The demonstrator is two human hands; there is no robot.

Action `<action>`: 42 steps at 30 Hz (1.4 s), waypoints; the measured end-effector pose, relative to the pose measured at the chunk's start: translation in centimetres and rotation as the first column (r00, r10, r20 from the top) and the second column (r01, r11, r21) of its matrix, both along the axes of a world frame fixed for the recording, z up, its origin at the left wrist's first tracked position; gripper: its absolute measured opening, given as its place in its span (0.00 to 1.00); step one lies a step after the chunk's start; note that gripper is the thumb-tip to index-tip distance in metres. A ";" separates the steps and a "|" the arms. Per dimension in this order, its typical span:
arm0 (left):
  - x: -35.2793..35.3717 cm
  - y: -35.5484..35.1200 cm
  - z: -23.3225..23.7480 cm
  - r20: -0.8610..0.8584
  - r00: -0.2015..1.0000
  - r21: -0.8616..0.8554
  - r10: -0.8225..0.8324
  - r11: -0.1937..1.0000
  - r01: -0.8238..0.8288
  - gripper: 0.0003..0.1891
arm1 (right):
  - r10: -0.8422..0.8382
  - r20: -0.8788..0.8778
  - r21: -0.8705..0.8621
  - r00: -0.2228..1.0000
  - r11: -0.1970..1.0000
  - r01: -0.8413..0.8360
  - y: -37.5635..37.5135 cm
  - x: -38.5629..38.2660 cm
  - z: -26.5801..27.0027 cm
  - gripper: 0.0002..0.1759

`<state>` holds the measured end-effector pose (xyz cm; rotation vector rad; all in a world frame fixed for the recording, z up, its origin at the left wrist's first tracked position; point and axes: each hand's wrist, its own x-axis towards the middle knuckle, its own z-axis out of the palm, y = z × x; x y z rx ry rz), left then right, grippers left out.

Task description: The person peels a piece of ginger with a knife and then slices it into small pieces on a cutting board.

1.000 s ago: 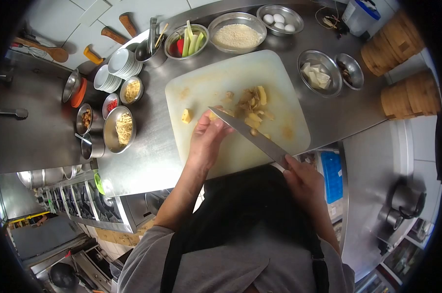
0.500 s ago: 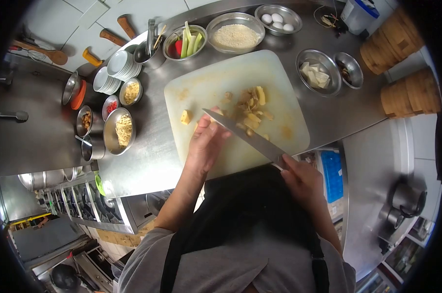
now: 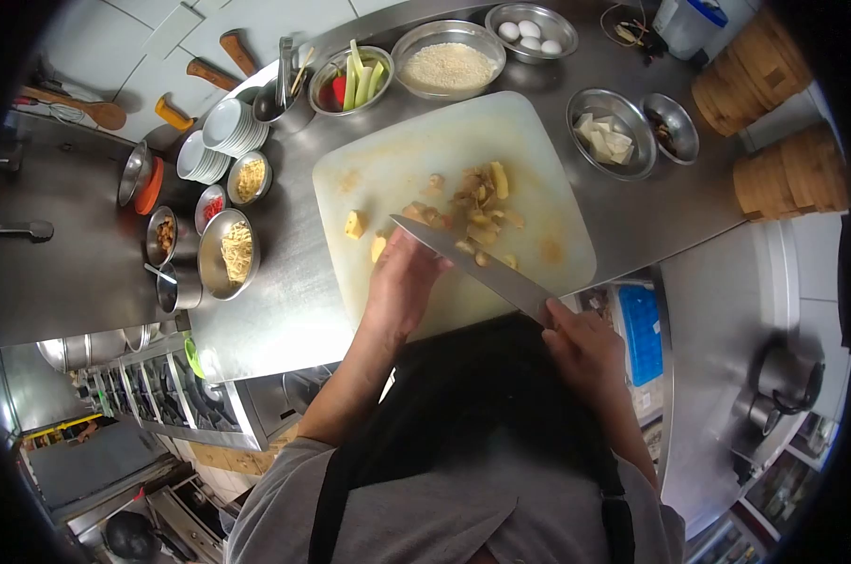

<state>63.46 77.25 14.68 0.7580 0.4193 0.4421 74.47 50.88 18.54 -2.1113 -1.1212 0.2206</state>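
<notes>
My right hand [image 3: 583,346] is wrapped around the handle of a large kitchen knife [image 3: 487,268]. Its blade slants up and left over the white cutting board [image 3: 538,141], the tip just beyond my left fingers. My left hand [image 3: 399,282] is closed under the blade's far end, with a brown-skinned piece of ginger [image 3: 424,212] showing past the steel. Part of that grip is hidden by the knife. Peeled ginger chunks [image 3: 354,224] lie left of my fingers. A pile of peelings and ginger pieces [image 3: 480,193] covers the board's middle right.
Behind the board stand bowls of cut vegetables [image 3: 355,83], pale crumbs [image 3: 447,68] and eggs [image 3: 531,38]. To the left are a bowl of pale shreds [image 3: 236,252] and stacked white dishes [image 3: 233,127]. A bowl of white pieces [image 3: 606,139] and bamboo steamers [image 3: 787,174] stand right.
My left hand has turned over, its back now more toward me, and the ginger shows more beyond the blade. A ginger chunk beside my fingers is more exposed. The knife stays nearly in place.
</notes>
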 end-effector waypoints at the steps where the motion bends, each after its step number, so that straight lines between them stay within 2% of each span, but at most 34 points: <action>1: -0.1 0.2 -0.1 -0.001 1.000 0.002 0.002 1.000 -0.002 0.21 | -0.003 -0.010 0.010 1.000 1.000 0.003 0.0 0.0 0.0 0.23; 3: -0.3 0.5 -0.8 0.003 0.999 -0.006 -0.033 0.999 0.033 0.21 | -0.001 -0.006 0.006 1.000 1.000 0.001 -0.2 0.0 -0.1 0.23; 10: -0.3 0.6 -1.3 0.048 0.999 -0.025 -0.007 1.000 0.008 0.22 | -0.013 0.008 -0.005 1.000 1.000 0.013 -0.4 0.1 0.1 0.23; 13: 0.0 0.4 -0.9 0.016 1.000 -0.040 0.027 0.999 -0.026 0.16 | -0.018 0.002 -0.048 1.000 0.999 0.018 -0.3 0.1 0.3 0.23; 16: -0.1 0.4 -1.1 0.031 1.000 -0.015 -0.005 1.000 0.006 0.15 | -0.037 -0.012 -0.022 0.999 0.999 0.036 -0.2 0.0 0.0 0.23; 18: -0.2 0.5 -1.4 0.002 1.000 0.039 -0.012 0.999 0.012 0.18 | -0.045 -0.018 -0.030 0.999 0.999 0.045 0.1 -0.1 0.0 0.22; 22: -0.5 0.4 -2.3 0.006 1.000 0.017 -0.014 1.000 0.014 0.16 | -0.055 -0.068 -0.025 0.996 0.998 0.054 0.6 -0.3 -0.4 0.21; 25: -0.7 -0.6 -2.7 -0.032 0.997 0.032 -0.073 0.997 0.074 0.16 | -0.046 -0.071 0.028 0.996 0.998 0.048 1.7 -0.2 -0.8 0.19; 29: -1.1 -2.2 -2.4 -0.157 0.978 0.131 -0.139 0.978 0.160 0.19 | -0.085 -0.162 -0.034 0.983 0.996 0.080 3.4 0.7 -1.3 0.18; 31: -1.1 -1.1 -1.9 -0.059 0.995 0.102 -0.076 0.991 0.082 0.20 | -0.070 -0.212 0.085 0.975 0.992 0.089 3.6 1.1 -2.0 0.19; 32: -1.2 -0.5 -1.8 -0.059 0.996 0.106 -0.063 0.992 0.069 0.20 | -0.057 -0.213 0.089 0.976 0.993 0.077 3.4 1.3 -1.8 0.19; 35: -1.9 0.9 -2.0 -0.052 0.999 0.021 0.007 1.000 -0.006 0.21 | -0.070 -0.207 0.050 0.976 0.995 0.082 2.1 1.1 -1.1 0.19; 37: -2.1 1.5 -2.7 -0.037 0.998 -0.020 0.049 0.999 -0.050 0.21 | -0.061 -0.090 0.037 0.994 0.997 0.065 1.0 0.5 -1.1 0.20; 42: -1.5 1.4 -1.8 0.003 0.999 0.009 0.046 0.999 -0.046 0.21 | -0.009 -0.026 0.002 1.000 1.000 0.009 -0.3 -0.6 -0.4 0.22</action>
